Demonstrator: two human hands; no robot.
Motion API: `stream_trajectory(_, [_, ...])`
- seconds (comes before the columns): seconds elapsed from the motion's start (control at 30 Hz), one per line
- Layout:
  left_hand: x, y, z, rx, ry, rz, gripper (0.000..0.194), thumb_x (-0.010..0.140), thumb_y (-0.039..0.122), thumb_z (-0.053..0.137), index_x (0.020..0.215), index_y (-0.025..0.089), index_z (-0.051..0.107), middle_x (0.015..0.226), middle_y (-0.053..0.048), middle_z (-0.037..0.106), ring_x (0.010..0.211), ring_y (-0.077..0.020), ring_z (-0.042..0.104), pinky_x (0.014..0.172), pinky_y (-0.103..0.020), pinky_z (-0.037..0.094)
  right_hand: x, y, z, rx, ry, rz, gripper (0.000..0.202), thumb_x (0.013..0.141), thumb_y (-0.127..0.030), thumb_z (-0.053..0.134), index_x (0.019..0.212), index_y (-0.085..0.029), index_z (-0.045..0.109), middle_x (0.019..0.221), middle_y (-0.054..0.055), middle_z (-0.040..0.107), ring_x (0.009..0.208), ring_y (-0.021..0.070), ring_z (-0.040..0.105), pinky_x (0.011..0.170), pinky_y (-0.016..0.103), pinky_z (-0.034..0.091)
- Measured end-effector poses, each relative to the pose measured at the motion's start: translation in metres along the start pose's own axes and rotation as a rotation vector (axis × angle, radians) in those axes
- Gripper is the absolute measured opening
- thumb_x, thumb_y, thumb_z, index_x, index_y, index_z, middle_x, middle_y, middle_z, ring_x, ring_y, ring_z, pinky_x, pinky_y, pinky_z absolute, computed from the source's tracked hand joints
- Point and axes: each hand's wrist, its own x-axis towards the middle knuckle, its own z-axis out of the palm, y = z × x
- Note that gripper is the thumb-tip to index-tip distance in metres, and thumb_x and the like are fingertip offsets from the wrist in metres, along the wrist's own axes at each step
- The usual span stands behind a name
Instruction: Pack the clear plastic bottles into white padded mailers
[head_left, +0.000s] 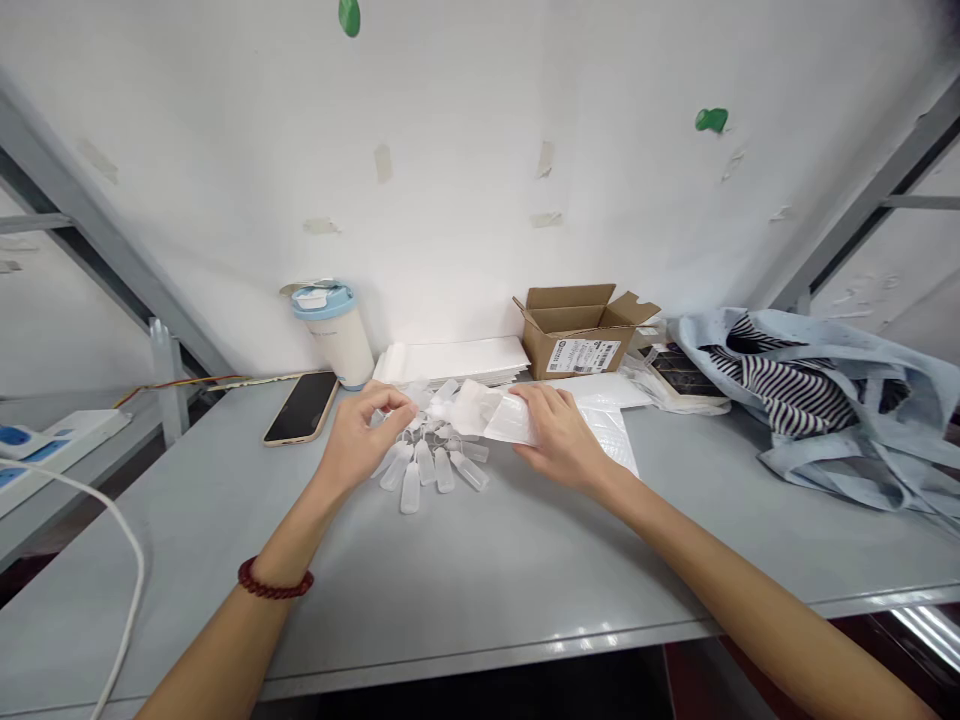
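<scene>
In the head view, left of the open brown cardboard box (536, 347) and nearer, translucent white plastic tags (424, 465) cluster on the grey tabletop (450, 590), some hidden behind a glossy white pouch (512, 420). The right hand (553, 430), palm down, grips the pouch; the left hand (366, 430) curls, thumb near fingers, its hold unclear. The box's white label (583, 356) is illegible.

The tags (424, 464) look frosted plastic; the box (581, 340), matt cardboard

printed label (583, 356) on cardboard box (576, 319), lettering (325, 332) on cup (346, 348): too small to read.
</scene>
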Motion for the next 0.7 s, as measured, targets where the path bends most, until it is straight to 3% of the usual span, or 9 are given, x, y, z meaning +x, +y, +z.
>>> stream_trajectory(0.17, [-0.005,0.011,0.01,-0.044,-0.205,0.069,0.022,0.081,0.032,0.057,0.067,0.018,0.066,0.068,-0.001,0.063,0.072,-0.0156,0.053,0.07,-0.029,0.042,-0.003,-0.013,-0.002,0.152,-0.023,-0.086,0.049,0.07,-0.015,0.054,0.117,-0.017,0.041,0.107,0.012,0.056,0.097,0.0266,0.05,0.081,0.039,0.041])
stream_trajectory(0.37, [-0.015,0.019,0.023,0.163,-0.075,0.388,0.017,0.084,0.026,0.058,0.077,0.021,0.073,0.057,-0.001,0.057,0.067,-0.0155,0.045,0.065,-0.028,0.039,-0.006,-0.023,-0.001,0.17,0.018,-0.178,0.051,0.069,-0.012,0.053,0.118,-0.014,0.041,0.1,0.013,0.056,0.09,0.0254,0.049,0.075,0.037,0.044])
stream_trajectory(0.43, [-0.019,0.019,0.026,0.281,-0.095,0.442,0.022,0.087,0.026,0.054,0.076,0.02,0.072,0.057,-0.001,0.056,0.063,-0.0144,0.044,0.061,-0.027,0.035,-0.007,-0.024,0.001,0.157,0.02,-0.184,0.052,0.068,-0.011,0.053,0.119,-0.014,0.04,0.1,0.012,0.055,0.09,0.0251,0.049,0.073,0.037,0.044])
stream_trajectory(0.57, [-0.026,0.023,0.033,0.417,-0.234,0.327,0.032,0.088,0.021,0.043,0.064,0.016,0.063,0.056,-0.001,0.054,0.051,-0.0111,0.04,0.051,-0.026,0.024,-0.008,-0.027,0.006,0.068,0.016,-0.21,0.056,0.064,-0.008,0.051,0.119,-0.014,0.04,0.1,0.012,0.054,0.089,0.0253,0.048,0.073,0.037,0.043])
stream_trajectory(0.7, [-0.029,0.032,0.04,0.415,-0.313,0.084,0.031,0.079,0.016,0.039,0.049,0.018,0.034,0.047,0.003,0.035,0.046,-0.01,0.026,0.049,-0.027,0.017,-0.008,-0.032,0.009,-0.042,0.01,-0.242,0.056,0.061,-0.006,0.047,0.116,-0.012,0.041,0.097,0.013,0.054,0.086,0.0256,0.047,0.071,0.037,0.042])
